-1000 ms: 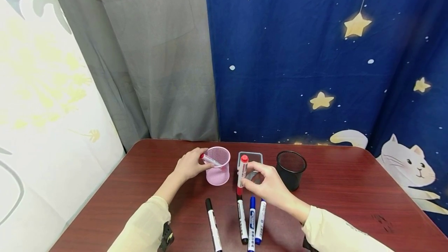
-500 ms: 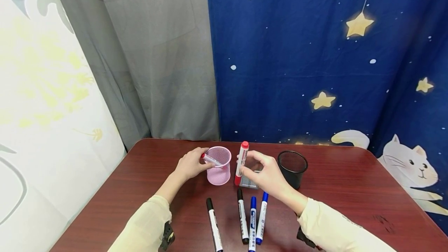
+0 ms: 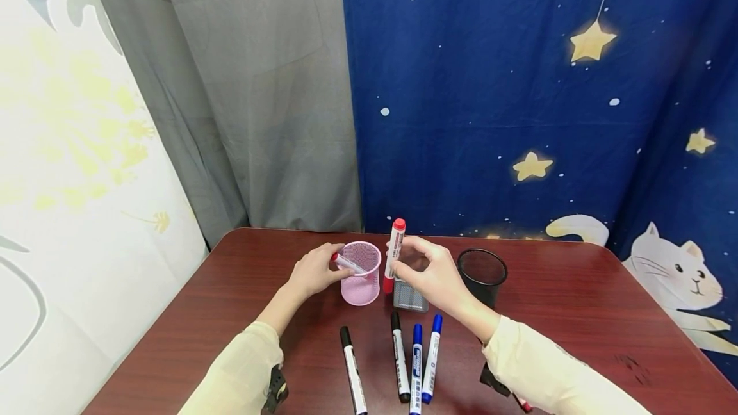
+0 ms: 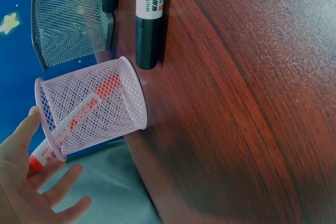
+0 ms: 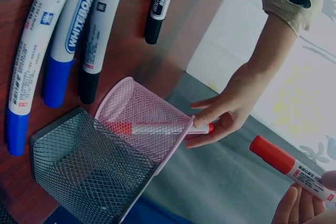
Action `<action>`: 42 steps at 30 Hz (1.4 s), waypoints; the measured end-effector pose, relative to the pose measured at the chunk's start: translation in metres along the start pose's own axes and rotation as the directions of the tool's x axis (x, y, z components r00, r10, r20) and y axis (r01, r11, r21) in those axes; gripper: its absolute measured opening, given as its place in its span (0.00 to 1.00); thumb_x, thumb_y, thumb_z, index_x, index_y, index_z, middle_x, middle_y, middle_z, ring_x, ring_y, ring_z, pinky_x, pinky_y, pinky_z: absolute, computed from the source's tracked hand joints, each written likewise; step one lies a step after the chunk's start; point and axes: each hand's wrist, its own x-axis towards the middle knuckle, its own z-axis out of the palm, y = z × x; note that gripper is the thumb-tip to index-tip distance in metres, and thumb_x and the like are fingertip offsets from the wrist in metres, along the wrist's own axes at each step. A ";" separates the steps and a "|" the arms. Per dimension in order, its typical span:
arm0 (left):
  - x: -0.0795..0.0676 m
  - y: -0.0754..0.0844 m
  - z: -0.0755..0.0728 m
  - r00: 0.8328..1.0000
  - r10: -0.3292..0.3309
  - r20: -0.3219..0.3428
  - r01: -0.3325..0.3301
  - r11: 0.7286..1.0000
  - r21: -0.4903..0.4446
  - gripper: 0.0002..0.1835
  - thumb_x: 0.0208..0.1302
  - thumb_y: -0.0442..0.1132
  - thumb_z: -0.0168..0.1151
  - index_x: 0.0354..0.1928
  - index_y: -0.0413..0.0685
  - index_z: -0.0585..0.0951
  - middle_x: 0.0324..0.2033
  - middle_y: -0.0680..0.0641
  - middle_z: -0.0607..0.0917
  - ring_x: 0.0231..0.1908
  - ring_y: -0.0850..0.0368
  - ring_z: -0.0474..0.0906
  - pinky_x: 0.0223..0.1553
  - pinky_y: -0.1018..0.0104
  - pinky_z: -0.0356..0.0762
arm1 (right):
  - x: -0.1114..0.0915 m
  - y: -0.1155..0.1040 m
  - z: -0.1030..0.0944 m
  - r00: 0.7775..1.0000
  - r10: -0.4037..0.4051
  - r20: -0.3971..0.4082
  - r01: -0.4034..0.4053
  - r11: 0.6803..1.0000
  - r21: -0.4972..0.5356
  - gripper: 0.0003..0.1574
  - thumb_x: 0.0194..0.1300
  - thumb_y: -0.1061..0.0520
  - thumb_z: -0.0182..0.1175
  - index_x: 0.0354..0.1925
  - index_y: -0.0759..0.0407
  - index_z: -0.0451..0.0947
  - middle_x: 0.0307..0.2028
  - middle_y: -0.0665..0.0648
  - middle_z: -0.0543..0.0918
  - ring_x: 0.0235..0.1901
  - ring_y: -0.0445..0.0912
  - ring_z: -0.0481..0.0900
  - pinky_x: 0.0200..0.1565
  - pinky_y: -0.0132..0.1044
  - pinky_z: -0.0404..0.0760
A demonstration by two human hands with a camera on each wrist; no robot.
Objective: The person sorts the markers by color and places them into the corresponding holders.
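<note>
A pink mesh pen holder [image 3: 360, 290] stands upright on the table. One red whiteboard marker [image 4: 84, 111] leans inside it, its outer end sticking out over the rim. My left hand [image 3: 314, 271] holds the rim, thumb and index finger on either side of that marker's outer end; the other fingers are spread. My right hand [image 3: 432, 271] pinches a second red marker [image 3: 394, 255] between thumb and fingers. It stands nearly upright in the air, just right of the pink holder. Behind this hand, partly hidden, is a dark grey mesh holder [image 5: 89, 166].
A round black mesh pen holder [image 3: 481, 271] stands at the right. Nearer the front lie two black markers [image 3: 354, 373] [image 3: 400, 360] and two blue markers [image 3: 416, 370] [image 3: 431, 360] on the brown table [image 3: 230, 338]. Curtains hang behind the far edge.
My right hand has lifted the red marker up and slightly left, toward the pink pen holder, uncovering the lower part of the grey mesh holder. The left hand has stayed at the rim.
</note>
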 end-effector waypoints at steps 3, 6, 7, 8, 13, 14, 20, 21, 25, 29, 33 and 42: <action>0.000 0.000 0.000 1.000 0.001 -0.001 -0.001 1.000 0.000 0.34 0.47 0.56 0.69 0.55 0.45 0.75 0.43 0.48 0.79 0.43 0.49 0.76 0.38 0.47 0.73 | 0.003 -0.015 -0.001 1.000 -0.013 -0.002 0.013 1.000 0.020 0.15 0.52 0.69 0.63 0.42 0.67 0.77 0.34 0.61 0.82 0.29 0.46 0.81 0.32 0.36 0.79; 0.000 -0.001 0.001 1.000 0.003 -0.003 -0.003 1.000 0.001 0.35 0.47 0.55 0.69 0.55 0.45 0.75 0.43 0.47 0.79 0.43 0.49 0.76 0.38 0.47 0.73 | 0.007 -0.026 -0.002 0.999 -0.044 -0.003 0.044 0.998 0.045 0.15 0.52 0.71 0.62 0.42 0.70 0.77 0.35 0.63 0.82 0.32 0.47 0.81 0.33 0.36 0.79; 0.000 -0.001 0.001 1.000 0.003 -0.003 -0.003 1.000 0.000 0.35 0.47 0.55 0.69 0.55 0.45 0.75 0.43 0.47 0.79 0.43 0.49 0.76 0.38 0.47 0.73 | 0.008 -0.027 -0.002 0.999 -0.050 -0.005 0.051 0.998 0.047 0.15 0.52 0.71 0.62 0.42 0.70 0.77 0.35 0.63 0.82 0.33 0.48 0.81 0.33 0.36 0.79; 0.000 0.000 0.000 1.000 0.003 -0.003 -0.003 1.000 -0.001 0.35 0.47 0.55 0.69 0.55 0.45 0.75 0.43 0.47 0.79 0.43 0.49 0.76 0.38 0.47 0.73 | 0.010 -0.027 -0.002 0.998 -0.055 -0.005 0.055 0.997 0.047 0.15 0.52 0.71 0.62 0.41 0.70 0.77 0.35 0.62 0.82 0.34 0.49 0.81 0.33 0.36 0.79; -0.001 0.001 -0.001 1.000 0.000 0.000 0.000 1.000 -0.005 0.34 0.47 0.55 0.69 0.55 0.45 0.75 0.44 0.47 0.79 0.44 0.49 0.76 0.39 0.47 0.73 | 0.015 -0.027 -0.001 0.998 -0.056 -0.012 0.056 0.998 0.022 0.14 0.53 0.70 0.62 0.41 0.68 0.78 0.33 0.61 0.83 0.34 0.51 0.81 0.30 0.35 0.78; -0.001 0.001 -0.001 1.000 0.000 0.001 0.000 1.000 -0.004 0.34 0.47 0.55 0.69 0.55 0.45 0.75 0.44 0.47 0.79 0.44 0.49 0.76 0.39 0.47 0.73 | 0.016 -0.026 -0.001 0.999 -0.053 -0.013 0.053 0.998 0.022 0.14 0.53 0.69 0.62 0.41 0.68 0.78 0.33 0.61 0.83 0.33 0.51 0.81 0.31 0.35 0.77; -0.001 0.001 -0.002 1.000 -0.004 -0.001 0.004 1.000 -0.002 0.34 0.47 0.55 0.69 0.55 0.46 0.75 0.44 0.47 0.79 0.44 0.49 0.76 0.39 0.48 0.73 | 0.022 -0.024 0.000 0.999 -0.033 -0.021 0.034 0.999 0.023 0.14 0.54 0.69 0.62 0.41 0.68 0.78 0.33 0.61 0.83 0.31 0.50 0.80 0.31 0.36 0.78; 0.000 0.001 -0.001 1.000 -0.005 -0.002 0.005 1.000 -0.002 0.34 0.47 0.55 0.69 0.55 0.46 0.75 0.44 0.48 0.79 0.44 0.49 0.76 0.39 0.48 0.73 | 0.022 -0.025 0.000 0.999 -0.029 -0.023 0.030 0.999 0.021 0.14 0.54 0.69 0.62 0.42 0.68 0.78 0.33 0.61 0.83 0.31 0.50 0.80 0.32 0.36 0.78; -0.001 0.001 -0.001 1.000 -0.005 -0.001 0.005 1.000 -0.004 0.34 0.47 0.55 0.69 0.55 0.46 0.75 0.43 0.48 0.79 0.43 0.50 0.76 0.39 0.48 0.73 | 0.024 -0.027 0.002 0.999 -0.017 -0.031 0.017 1.000 0.012 0.14 0.54 0.69 0.62 0.41 0.68 0.78 0.33 0.62 0.83 0.32 0.51 0.80 0.32 0.35 0.77; -0.001 0.001 -0.001 1.000 -0.006 0.002 0.006 1.000 -0.003 0.34 0.47 0.55 0.69 0.55 0.46 0.75 0.44 0.48 0.79 0.43 0.50 0.76 0.39 0.48 0.73 | 0.027 -0.027 0.003 0.999 -0.010 -0.032 0.010 1.000 0.009 0.14 0.54 0.69 0.62 0.41 0.69 0.78 0.33 0.62 0.82 0.32 0.52 0.80 0.31 0.36 0.77; -0.001 0.002 -0.002 1.000 -0.007 0.004 0.007 1.000 -0.002 0.34 0.47 0.55 0.69 0.55 0.46 0.75 0.44 0.48 0.79 0.43 0.50 0.76 0.38 0.48 0.73 | 0.031 -0.010 0.006 0.999 -0.017 -0.033 0.018 1.000 0.020 0.14 0.55 0.65 0.63 0.43 0.66 0.79 0.33 0.58 0.83 0.33 0.47 0.80 0.32 0.36 0.78; 0.000 0.001 -0.001 1.000 -0.010 0.001 0.010 1.000 -0.015 0.34 0.47 0.55 0.69 0.55 0.46 0.75 0.44 0.48 0.79 0.43 0.50 0.76 0.39 0.49 0.73 | 0.042 0.016 0.013 0.998 -0.019 -0.052 0.022 0.999 0.042 0.14 0.54 0.63 0.65 0.42 0.62 0.79 0.33 0.55 0.83 0.33 0.44 0.80 0.35 0.34 0.79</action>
